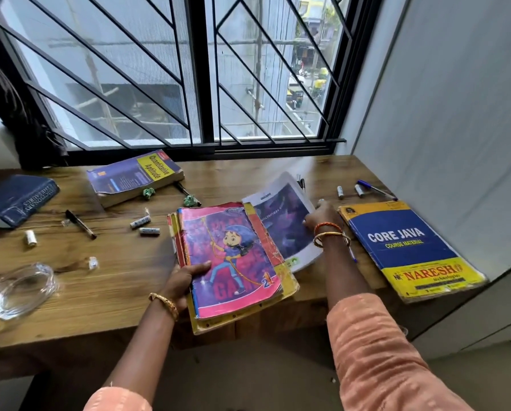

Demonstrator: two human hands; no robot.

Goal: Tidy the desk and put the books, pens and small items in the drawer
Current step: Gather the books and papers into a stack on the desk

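Where counter (124, 280) runs left to right: thesaurus (17, 200), aptitude book (135, 176), batteries (140, 222); left hand (186, 277) fingers clamping pink comic book (233, 256) stack at front edge; right hand (322, 218) fingers pressed on white-bordered book (284, 221); Core Java book (408, 247) far right.

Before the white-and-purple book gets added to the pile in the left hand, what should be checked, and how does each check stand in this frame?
1. Left hand grips the pink book and pile: ok.
2. Right hand on the white-and-purple book: ok, though grip itself cannot tell.
3. Nothing lying on that book: ok.
4. Core Java book apart from it: ok.
5. Drawer open and ready: cannot tell, not in view.
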